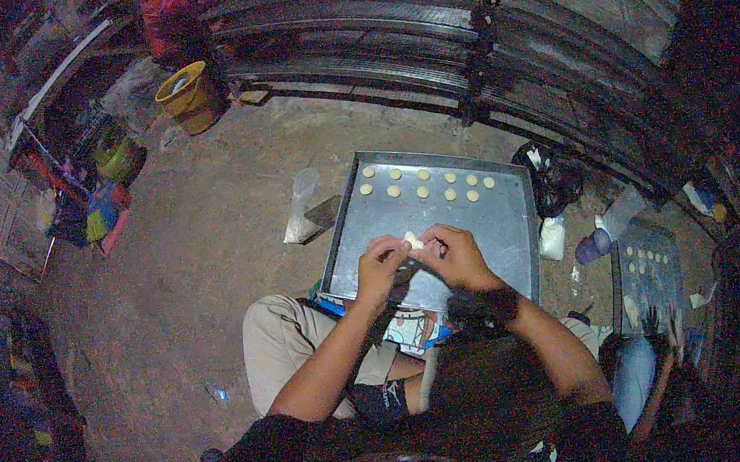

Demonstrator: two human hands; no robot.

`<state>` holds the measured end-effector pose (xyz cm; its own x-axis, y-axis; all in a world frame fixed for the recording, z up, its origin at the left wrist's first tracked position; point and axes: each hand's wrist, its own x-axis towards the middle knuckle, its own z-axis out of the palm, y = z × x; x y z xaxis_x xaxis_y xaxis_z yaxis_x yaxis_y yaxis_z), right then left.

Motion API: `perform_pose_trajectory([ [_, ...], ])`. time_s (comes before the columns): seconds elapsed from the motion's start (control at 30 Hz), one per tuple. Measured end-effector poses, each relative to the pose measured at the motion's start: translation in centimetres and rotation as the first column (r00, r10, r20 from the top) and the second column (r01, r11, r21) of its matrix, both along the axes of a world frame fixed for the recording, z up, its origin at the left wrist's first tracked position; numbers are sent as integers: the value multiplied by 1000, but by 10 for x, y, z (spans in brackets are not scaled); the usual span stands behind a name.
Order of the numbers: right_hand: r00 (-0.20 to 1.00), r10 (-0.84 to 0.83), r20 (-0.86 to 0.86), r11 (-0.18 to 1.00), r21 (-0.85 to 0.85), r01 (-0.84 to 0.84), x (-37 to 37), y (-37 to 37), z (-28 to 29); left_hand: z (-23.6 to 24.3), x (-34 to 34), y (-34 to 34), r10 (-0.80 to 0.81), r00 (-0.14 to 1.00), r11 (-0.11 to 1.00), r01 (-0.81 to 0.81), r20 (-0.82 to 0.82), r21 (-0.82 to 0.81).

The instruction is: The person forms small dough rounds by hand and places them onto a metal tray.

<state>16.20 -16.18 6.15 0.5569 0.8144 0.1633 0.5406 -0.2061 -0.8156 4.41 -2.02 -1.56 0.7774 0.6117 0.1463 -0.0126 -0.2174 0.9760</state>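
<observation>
A small pale piece of dough (413, 240) is pinched between the fingertips of both hands, above the near half of a metal baking tray (491, 240). My left hand (382, 264) grips it from the left with thumb and fingers together. From the right, my right hand (451, 258) holds it the same way; a dark band circles that wrist. Flat round dough pieces (423, 192) lie in two rows along the tray's far side. The tray rests in front of my crossed legs, over a patterned blue and white thing (411, 329).
Left of the tray lies a clear bag with white powder (299, 228). Black plastic bags (560, 185) and a white bag (552, 238) sit at its right. Farther right, another person works at a second tray (648, 276). A yellow bucket (189, 98) and metal racks (357, 39) stand behind.
</observation>
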Motion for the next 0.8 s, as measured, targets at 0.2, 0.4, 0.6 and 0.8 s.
perform_pose_trajectory([
  [0.2,977,151,148,988,-61,-144,1,0,0,33,-5,-2,-185,973,943,216,140,-254],
  [0.4,938,168,303,985,-12,-172,-4,-3,8,35,-7,10,-376,926,906,374,30,-197],
  [0.6,944,130,303,975,-212,-67,-8,-1,-5,34,-6,13,-347,938,925,341,-11,-166],
  [0.8,950,97,298,989,-137,-58,-9,0,3,11,-1,12,-46,997,996,50,-58,69],
])
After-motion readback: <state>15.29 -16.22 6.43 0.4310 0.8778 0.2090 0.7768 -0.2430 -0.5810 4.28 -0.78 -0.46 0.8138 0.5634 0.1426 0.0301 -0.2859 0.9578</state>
